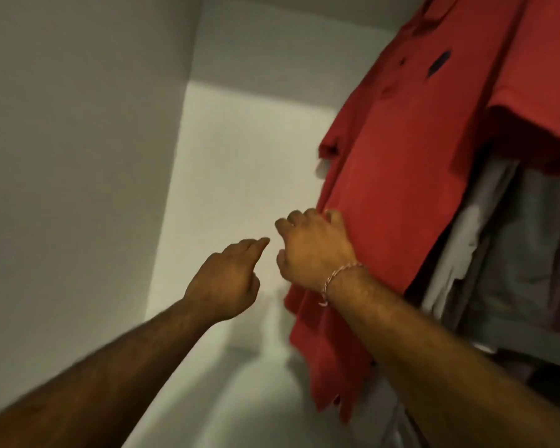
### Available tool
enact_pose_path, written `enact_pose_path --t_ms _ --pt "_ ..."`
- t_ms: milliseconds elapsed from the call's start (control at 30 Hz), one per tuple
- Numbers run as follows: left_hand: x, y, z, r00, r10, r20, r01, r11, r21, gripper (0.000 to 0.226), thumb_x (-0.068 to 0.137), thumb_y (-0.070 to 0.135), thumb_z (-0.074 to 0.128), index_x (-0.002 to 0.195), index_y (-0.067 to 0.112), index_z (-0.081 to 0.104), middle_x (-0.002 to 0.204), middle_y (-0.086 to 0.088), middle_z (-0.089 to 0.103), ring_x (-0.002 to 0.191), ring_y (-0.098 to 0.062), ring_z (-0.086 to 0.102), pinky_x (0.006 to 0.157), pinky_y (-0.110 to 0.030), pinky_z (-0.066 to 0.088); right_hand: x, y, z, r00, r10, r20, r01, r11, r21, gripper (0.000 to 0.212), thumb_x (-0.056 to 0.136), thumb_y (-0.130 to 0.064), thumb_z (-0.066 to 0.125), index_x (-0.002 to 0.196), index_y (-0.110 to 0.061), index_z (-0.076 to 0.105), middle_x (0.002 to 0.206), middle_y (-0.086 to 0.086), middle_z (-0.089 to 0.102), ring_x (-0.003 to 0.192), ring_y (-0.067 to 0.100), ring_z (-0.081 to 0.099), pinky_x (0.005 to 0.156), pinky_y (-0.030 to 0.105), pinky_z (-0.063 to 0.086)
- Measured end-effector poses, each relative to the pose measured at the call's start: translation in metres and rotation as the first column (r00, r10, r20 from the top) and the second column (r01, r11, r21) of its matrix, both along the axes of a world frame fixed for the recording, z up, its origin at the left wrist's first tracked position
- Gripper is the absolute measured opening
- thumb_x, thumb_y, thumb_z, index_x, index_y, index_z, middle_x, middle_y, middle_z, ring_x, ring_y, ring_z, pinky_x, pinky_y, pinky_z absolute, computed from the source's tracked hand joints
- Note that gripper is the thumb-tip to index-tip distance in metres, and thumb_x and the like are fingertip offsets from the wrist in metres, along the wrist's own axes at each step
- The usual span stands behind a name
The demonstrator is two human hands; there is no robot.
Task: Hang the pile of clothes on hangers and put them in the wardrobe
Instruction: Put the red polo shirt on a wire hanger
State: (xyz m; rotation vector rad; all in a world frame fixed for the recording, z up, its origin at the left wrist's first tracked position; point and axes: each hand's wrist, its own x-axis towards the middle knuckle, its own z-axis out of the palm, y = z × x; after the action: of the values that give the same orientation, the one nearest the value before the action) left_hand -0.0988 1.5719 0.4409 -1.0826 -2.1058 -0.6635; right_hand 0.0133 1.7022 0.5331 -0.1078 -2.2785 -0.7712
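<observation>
A red polo shirt [411,163] hangs inside the white wardrobe [240,176], on the right side; its hanger is out of view. My right hand [314,250], with a thread bracelet on the wrist, grips the shirt's left edge with curled fingers. My left hand [227,279] hovers just left of it in front of the wardrobe's back wall, fingers loosely curled, holding nothing.
More hanging clothes, grey and white [505,253], are packed to the right of the red shirt. The wardrobe's left side wall [78,156] is bare. A shadow falls on the lower back wall.
</observation>
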Motion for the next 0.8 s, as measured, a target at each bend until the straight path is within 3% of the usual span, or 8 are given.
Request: enact_pose_path --t_ms 167,267,367,500,633,733,800 --pt "0.052 -0.116 -0.140 0.962 0.225 0.156 -0.223 0.974 -0.031 0.075 0.087 0.007 0.058 0.159 0.015 0.036 0.157 -0.008 0.048 0.136 -0.033 0.054 0.106 -0.047 0.050 0.004 -0.069 -0.154 0.926 0.310 0.215 -0.260 0.938 -0.231 0.057 0.090 -0.039 0.057 0.145 -0.025 0.048 0.141 0.001 0.056 0.128 0.026 0.054 0.109 0.052 0.032" --pt "0.114 -0.189 -0.203 0.901 0.342 0.266 -0.350 0.937 -0.019 0.077 0.087 0.008 0.059 0.159 0.017 0.036 0.159 -0.007 0.046 0.141 -0.028 0.048 0.112 -0.046 0.045 0.021 -0.132 -0.234 0.822 0.522 0.228 -0.439 0.835 -0.333 0.053 0.089 -0.037 0.061 0.141 -0.023 0.056 0.133 0.001 0.064 0.119 0.026 0.062 0.102 0.049 0.041" --pt "0.191 -0.272 -0.272 0.812 0.443 0.381 -0.481 0.877 0.005 0.076 0.088 0.009 0.061 0.159 0.018 0.036 0.159 -0.004 0.046 0.143 -0.022 0.042 0.116 -0.042 0.040 0.056 -0.214 -0.297 0.642 0.724 0.250 -0.636 0.686 -0.354 0.042 0.092 -0.034 0.055 0.131 -0.021 0.063 0.118 0.000 0.071 0.106 0.025 0.065 0.092 0.044 0.044" --pt "0.303 -0.373 -0.347 0.708 0.509 0.490 -0.587 0.810 0.005 0.073 0.085 0.002 0.060 0.156 0.012 0.042 0.153 -0.007 0.053 0.137 -0.025 0.050 0.112 -0.037 0.041 0.120 -0.321 -0.362 0.335 0.895 0.293 -0.819 0.431 -0.379 0.038 0.093 -0.030 0.050 0.125 -0.018 0.067 0.113 -0.001 0.072 0.101 0.025 0.065 0.085 0.043 0.046" --pt "0.419 -0.468 -0.402 0.529 0.596 0.604 -0.742 0.671 -0.012 0.073 0.085 0.002 0.058 0.155 0.015 0.043 0.152 -0.002 0.054 0.136 -0.019 0.050 0.113 -0.030 0.039 0.201 -0.438 -0.429 0.045 0.955 0.294 -0.829 0.200 -0.523 0.035 0.090 -0.024 0.059 0.123 -0.018 0.068 0.112 -0.001 0.071 0.101 0.024 0.064 0.082 0.042 0.046" --pt "0.512 -0.538 -0.429 0.349 0.639 0.685 -0.836 0.543 -0.080 0.072 0.087 0.005 0.058 0.156 0.019 0.042 0.152 -0.001 0.054 0.135 -0.018 0.049 0.112 -0.016 0.029 0.260 -0.526 -0.472 -0.081 0.937 0.339 -0.758 0.163 -0.631 0.038 0.089 -0.025 0.057 0.125 -0.022 0.067 0.115 -0.004 0.070 0.105 0.021 0.064 0.081 0.040 0.047" --pt "0.575 -0.588 -0.437 0.204 0.667 0.716 -0.891 0.430 -0.147 0.070 0.091 0.007 0.057 0.157 0.023 0.040 0.151 0.000 0.053 0.135 -0.017 0.049 0.112 -0.017 0.028 0.303 -0.589 -0.493 -0.151 0.914 0.375 -0.691 0.174 -0.702 0.039 0.088 -0.027 0.055 0.126 -0.025 0.066 0.119 -0.006 0.070 0.108 0.020 0.063 0.083 0.039 0.049"
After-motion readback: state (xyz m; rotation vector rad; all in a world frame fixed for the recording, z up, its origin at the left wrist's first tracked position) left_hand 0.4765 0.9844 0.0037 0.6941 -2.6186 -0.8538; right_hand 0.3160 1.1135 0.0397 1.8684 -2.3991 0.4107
